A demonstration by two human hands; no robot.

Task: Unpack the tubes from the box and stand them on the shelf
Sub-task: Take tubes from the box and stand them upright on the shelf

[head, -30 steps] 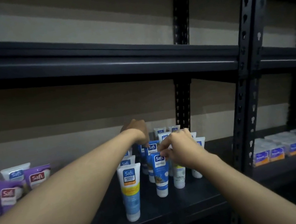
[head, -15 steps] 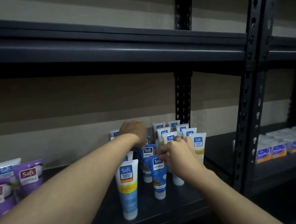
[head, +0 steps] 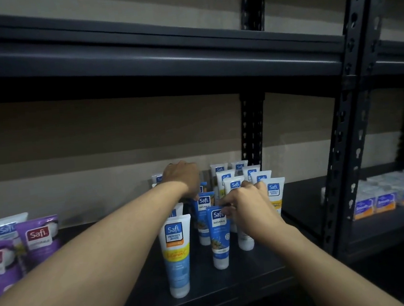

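Several Safi tubes stand cap-down in a cluster on the dark shelf (head: 234, 282). A tall white Perfect White tube (head: 177, 252) is nearest the front edge. My right hand (head: 247, 206) pinches the top edge of the front blue Naturals tube (head: 219, 238), which stands upright. My left hand (head: 182, 177) reaches over the back of the cluster, its fingers curled down onto the top of a second blue tube (head: 203, 203). Rows of white tubes (head: 273, 190) stand just right of my right hand. No box is in view.
Purple Safi tubes (head: 38, 234) and a white one (head: 4, 227) stand at the left end of the shelf. A perforated black upright (head: 341, 163) separates the neighbouring bay, where small boxed packs (head: 388, 199) sit. The upper shelf (head: 161, 64) hangs overhead.
Both hands have stayed on the tube cluster. My right hand has dropped a little, uncovering the white tubes on its right. The view has shifted slightly.
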